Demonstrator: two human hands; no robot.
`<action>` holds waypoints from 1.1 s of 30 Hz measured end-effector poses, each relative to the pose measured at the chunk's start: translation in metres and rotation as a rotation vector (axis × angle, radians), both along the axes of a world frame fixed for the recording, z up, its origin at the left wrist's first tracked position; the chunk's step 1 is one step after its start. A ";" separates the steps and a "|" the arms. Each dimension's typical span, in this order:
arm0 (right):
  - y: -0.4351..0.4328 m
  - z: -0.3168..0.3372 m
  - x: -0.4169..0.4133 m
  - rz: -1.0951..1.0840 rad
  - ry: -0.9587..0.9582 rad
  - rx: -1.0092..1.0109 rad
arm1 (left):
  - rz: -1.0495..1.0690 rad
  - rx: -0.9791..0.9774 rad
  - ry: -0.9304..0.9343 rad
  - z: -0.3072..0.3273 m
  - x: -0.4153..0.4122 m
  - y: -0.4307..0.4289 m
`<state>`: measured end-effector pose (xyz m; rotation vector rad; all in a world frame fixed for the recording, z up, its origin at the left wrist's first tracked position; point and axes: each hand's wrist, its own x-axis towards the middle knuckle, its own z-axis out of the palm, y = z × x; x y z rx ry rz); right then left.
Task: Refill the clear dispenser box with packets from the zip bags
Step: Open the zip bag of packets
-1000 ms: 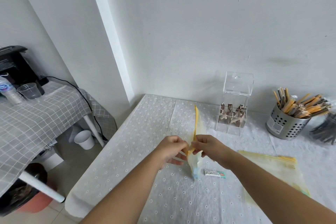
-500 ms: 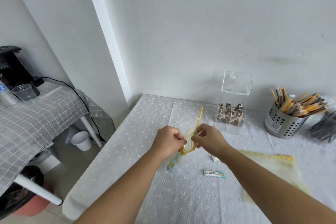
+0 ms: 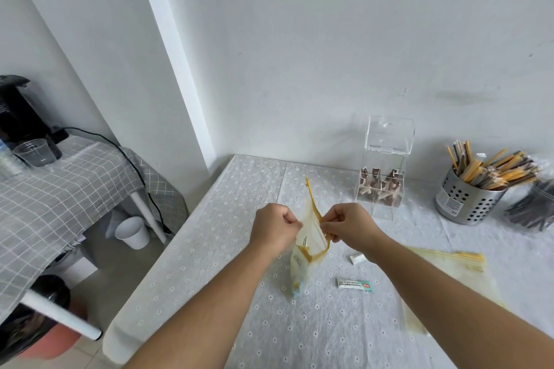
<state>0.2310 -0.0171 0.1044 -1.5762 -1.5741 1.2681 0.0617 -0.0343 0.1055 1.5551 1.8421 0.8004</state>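
A clear zip bag (image 3: 310, 241) with a yellow zip strip hangs between my hands above the table, its mouth pulled apart. My left hand (image 3: 274, 229) pinches the left lip and my right hand (image 3: 349, 226) pinches the right lip. The clear dispenser box (image 3: 383, 168) stands near the wall with its lid up and several brown packets in its lower compartments. A second zip bag (image 3: 449, 275) lies flat on the table under my right forearm. One white and green packet (image 3: 355, 284) and a small white packet (image 3: 357, 258) lie loose on the cloth.
A perforated metal cup (image 3: 467, 201) with many sticks stands at the right, beside a dark bundle (image 3: 533, 207). The table (image 3: 209, 249) has a white flowered cloth. A side table (image 3: 60, 189) with a checked cloth holds a black machine and a plastic cup.
My hands have drawn apart and pulled the zip bag's mouth open. The bag's lower part swung left and back under my hands.
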 end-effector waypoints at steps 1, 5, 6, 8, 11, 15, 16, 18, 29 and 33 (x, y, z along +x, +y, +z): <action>0.001 -0.001 0.005 -0.017 -0.033 0.000 | 0.037 0.011 0.013 0.000 -0.006 0.002; 0.002 -0.002 0.020 -0.017 -0.131 -0.048 | 0.067 0.031 -0.006 0.004 -0.023 0.006; 0.002 -0.002 0.019 0.002 -0.145 -0.052 | 0.033 0.036 0.000 0.004 -0.022 0.004; 0.001 0.001 0.011 0.033 -0.171 -0.025 | -0.058 0.042 0.018 0.004 -0.014 0.000; 0.007 0.002 -0.004 -0.013 -0.183 0.079 | -0.165 0.049 0.054 0.004 -0.003 -0.007; 0.013 0.004 -0.014 -0.057 -0.123 0.107 | -0.196 0.000 0.142 0.003 -0.001 -0.010; 0.012 0.004 -0.014 -0.043 -0.098 0.099 | -0.186 -0.012 0.157 0.003 -0.001 -0.008; 0.010 0.005 -0.015 -0.006 -0.074 0.099 | -0.149 -0.005 0.171 0.005 0.000 -0.003; 0.021 0.005 0.009 -0.142 -0.280 0.216 | 0.106 0.118 0.129 0.018 -0.048 0.032; 0.023 0.007 0.001 -0.112 -0.282 0.263 | -0.004 0.210 0.139 0.021 -0.047 0.028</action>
